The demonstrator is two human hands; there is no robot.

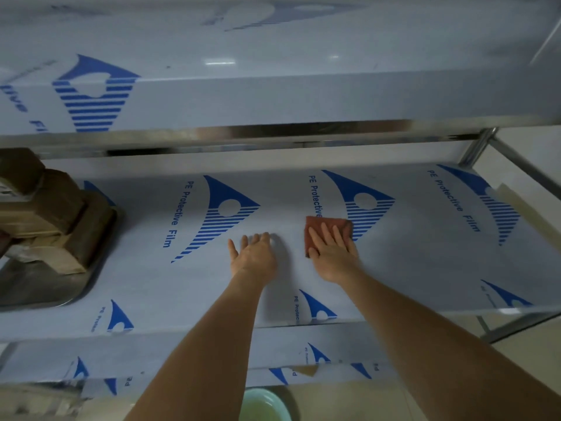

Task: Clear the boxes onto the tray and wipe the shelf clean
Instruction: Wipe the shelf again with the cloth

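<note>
The middle shelf (182,284) of a steel rack is covered in pale film printed with blue triangular logos and the words "PE Protective Film". The right hand (332,258) lies flat on a reddish-brown cloth (321,230), its fingers (326,235) straight and spread a little, pressing the cloth down onto the shelf at about the middle of its depth, somewhat right of centre; the cloth's far edge overlaps one of the blue logos. The left hand (253,253) rests just beside it on the bare film, palm down, fingers extended and thumb out to the left, holding nothing; a narrow strip of shelf separates the two hands. At the left end of the shelf sits a metal tray (45,291), partly cut off by the frame edge, and on it a stack of brown cardboard boxes (51,217) leans in an uneven pile, well apart from both hands. An upper shelf (273,95) with the same film runs above, and a lower shelf (197,354) shows beneath the front edge. Below that, between the forearms, the rim of a pale green basin (264,404) is in view.
</note>
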